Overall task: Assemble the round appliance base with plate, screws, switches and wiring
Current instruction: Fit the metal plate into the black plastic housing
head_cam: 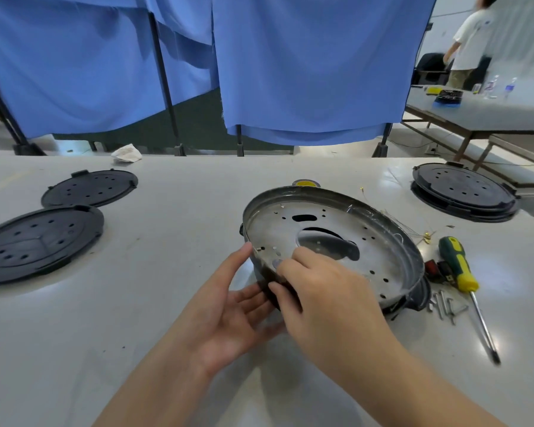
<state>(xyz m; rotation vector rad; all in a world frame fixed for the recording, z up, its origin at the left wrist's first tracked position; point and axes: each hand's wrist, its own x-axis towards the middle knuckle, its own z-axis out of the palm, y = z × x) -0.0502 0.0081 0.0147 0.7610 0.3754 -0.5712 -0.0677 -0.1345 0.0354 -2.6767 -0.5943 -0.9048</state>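
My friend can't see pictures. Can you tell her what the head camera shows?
Two hands hold a round metal pan tilted on a grey table: the left hand cups its near edge, the right hand grips the rim. A screwdriver and screws lie to the right, black round covers to the left.

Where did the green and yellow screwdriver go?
In the head view the screwdriver lies on the white table, right of the round metal base, beside the loose screws and a red switch.
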